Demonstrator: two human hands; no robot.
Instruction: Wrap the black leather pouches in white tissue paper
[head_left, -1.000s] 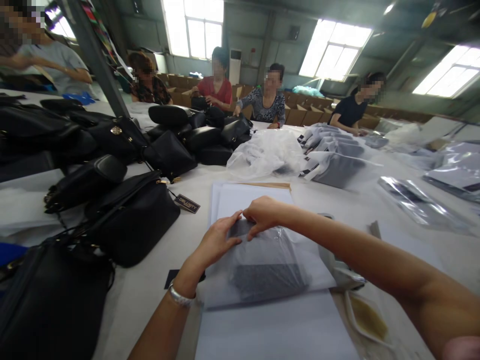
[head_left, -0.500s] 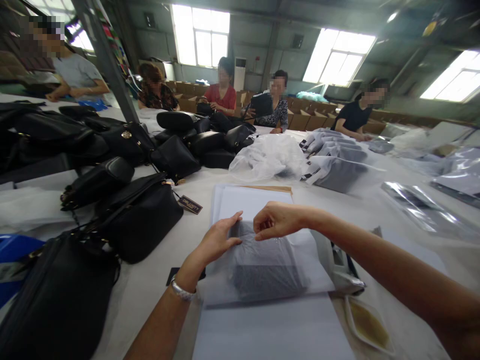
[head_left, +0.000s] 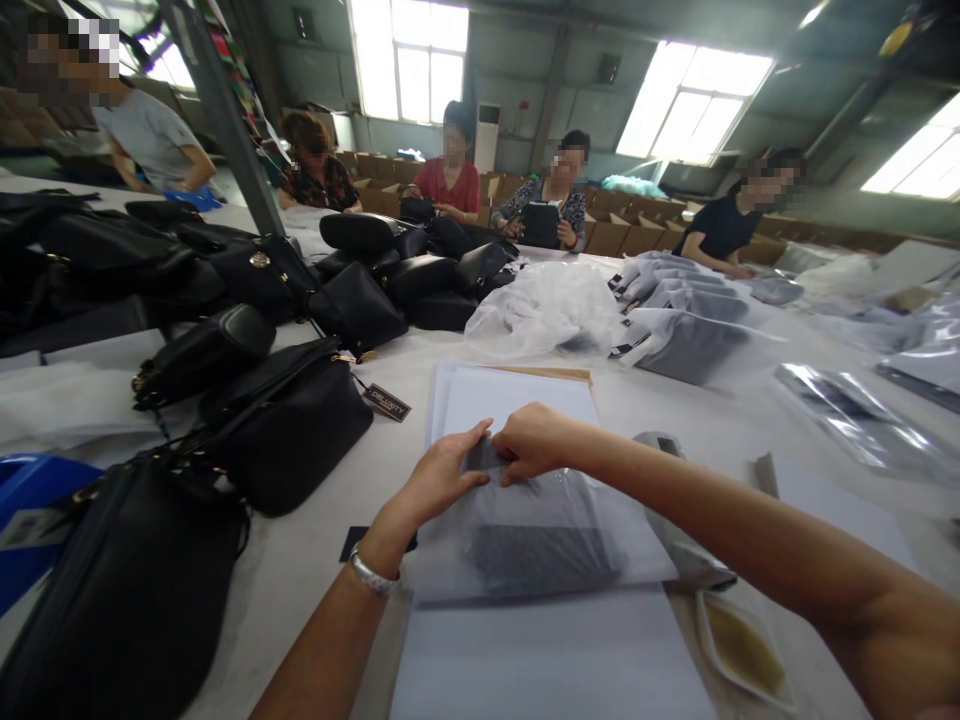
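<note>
A long table covered in white [head_left: 289, 580] fills the lower view, and a broad heap of glossy black handbags with gold-coloured fittings [head_left: 364, 305] spreads over its left and far-left parts. Beneath the person's arms lies a stack of large, smooth white rectangular sheets [head_left: 540, 650], and on it, at the centre, rests a dark grey flat item inside a translucent plastic sleeve [head_left: 540, 555]. The bare left hand [head_left: 439, 475] is at the item's upper left corner, its thumb and fingers spread apart. The bare right hand [head_left: 544, 440] is just beside it at the upper edge, fingers curled in toward the thumb; whether they pinch the plastic I cannot tell. Near the right forearm sits a shallow white dish with yellowish-brown contents [head_left: 742, 645]. A silver-coloured band [head_left: 373, 572] circles the left wrist; beyond it lies a small dark rectangular tag lettered "DELUXITY" [head_left: 387, 402].
</note>
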